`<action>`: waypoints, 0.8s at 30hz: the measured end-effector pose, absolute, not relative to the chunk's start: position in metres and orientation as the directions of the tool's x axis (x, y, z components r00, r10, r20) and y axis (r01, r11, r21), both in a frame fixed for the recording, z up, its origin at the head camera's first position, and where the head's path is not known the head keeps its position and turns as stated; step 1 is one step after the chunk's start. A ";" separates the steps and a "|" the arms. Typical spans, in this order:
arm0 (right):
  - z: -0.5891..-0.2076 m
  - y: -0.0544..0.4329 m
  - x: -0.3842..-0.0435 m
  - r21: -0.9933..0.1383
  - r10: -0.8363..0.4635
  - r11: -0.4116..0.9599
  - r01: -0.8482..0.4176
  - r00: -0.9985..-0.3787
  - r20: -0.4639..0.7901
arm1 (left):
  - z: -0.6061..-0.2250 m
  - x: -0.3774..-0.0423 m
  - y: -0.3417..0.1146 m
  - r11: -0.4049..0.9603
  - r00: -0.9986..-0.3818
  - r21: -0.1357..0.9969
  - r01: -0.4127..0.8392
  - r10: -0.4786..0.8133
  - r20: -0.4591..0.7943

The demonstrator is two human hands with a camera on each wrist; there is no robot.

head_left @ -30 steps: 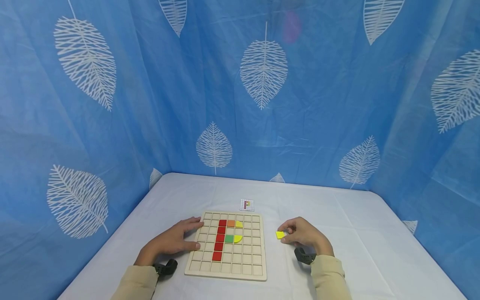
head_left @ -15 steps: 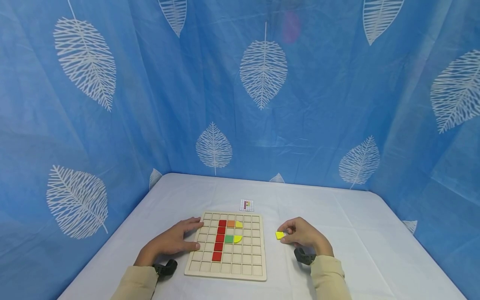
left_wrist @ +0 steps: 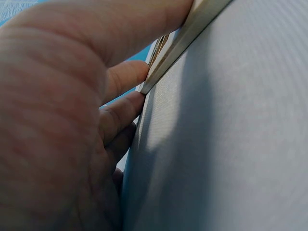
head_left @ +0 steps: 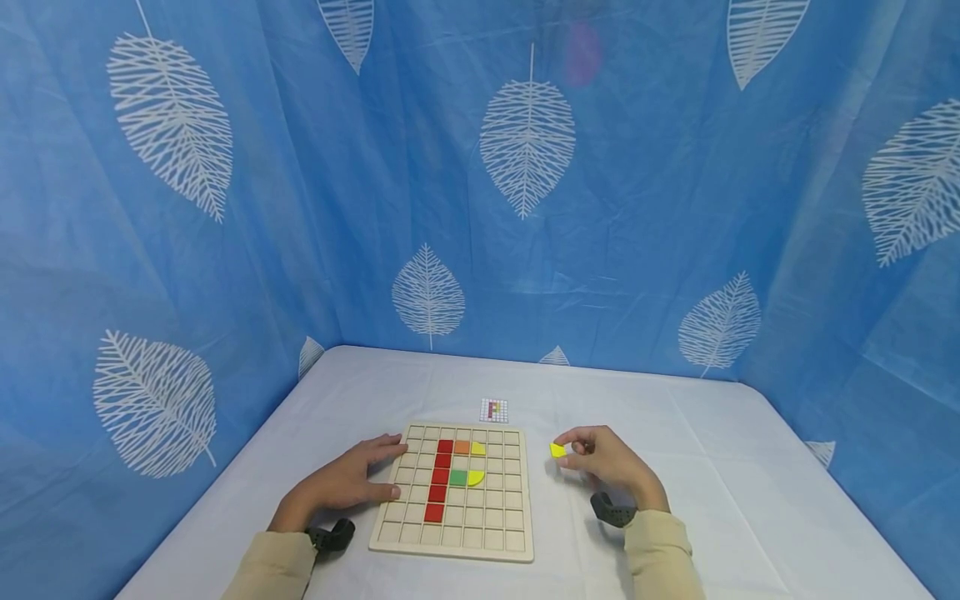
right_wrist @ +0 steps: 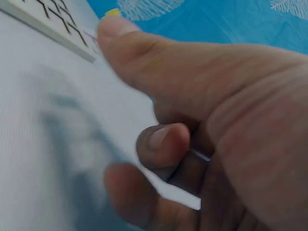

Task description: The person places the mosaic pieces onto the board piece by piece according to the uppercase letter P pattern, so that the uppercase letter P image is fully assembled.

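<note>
In the head view a square wooden grid board (head_left: pixel 495 517) lies on the table. A column of several red tiles (head_left: pixel 437 493) fills cells on it, with an orange tile (head_left: pixel 462 447), a green tile (head_left: pixel 458 477) and two rounded yellow tiles (head_left: pixel 476 477) to their right. My left hand (head_left: pixel 345 477) rests at the board's left edge, thumb and fingers touching it; the left wrist view shows the fingertips against the rim (left_wrist: pixel 166 60). Right of the board, my right hand (head_left: pixel 609 458) pinches a yellow tile (head_left: pixel 557 450) between thumb and finger, raised over the table; only its corner shows in the right wrist view.
A small printed pattern card (head_left: pixel 494 410) lies behind the board, showing a similar coloured figure on a grid. The white-covered table (head_left: pixel 712 475) is bounded at the back and sides by a blue curtain (head_left: pixel 600 275) with white leaf prints.
My right hand has lifted the yellow tile and shifted slightly away from me, toward the back of the table. The left hand and the board have stayed in place.
</note>
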State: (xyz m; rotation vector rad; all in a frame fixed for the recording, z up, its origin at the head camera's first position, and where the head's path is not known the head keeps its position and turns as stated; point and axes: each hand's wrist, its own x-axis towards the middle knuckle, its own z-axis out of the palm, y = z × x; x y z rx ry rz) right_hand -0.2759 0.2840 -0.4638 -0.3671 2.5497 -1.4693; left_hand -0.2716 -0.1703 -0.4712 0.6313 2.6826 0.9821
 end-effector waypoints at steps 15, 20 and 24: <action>-0.456 0.244 -0.282 -0.871 -0.162 0.454 -0.189 -0.978 0.128 | -0.471 -0.271 -0.170 0.685 -0.889 0.658 0.311 0.455 -0.054; -0.457 0.226 -0.283 -0.862 -0.145 0.462 -0.207 -0.977 0.156 | -0.471 -0.271 -0.170 0.689 -0.890 0.656 0.307 0.451 -0.057; -0.456 0.213 -0.282 -0.857 -0.129 0.465 -0.222 -0.975 0.182 | -0.470 -0.270 -0.169 0.691 -0.893 0.657 0.301 0.447 -0.061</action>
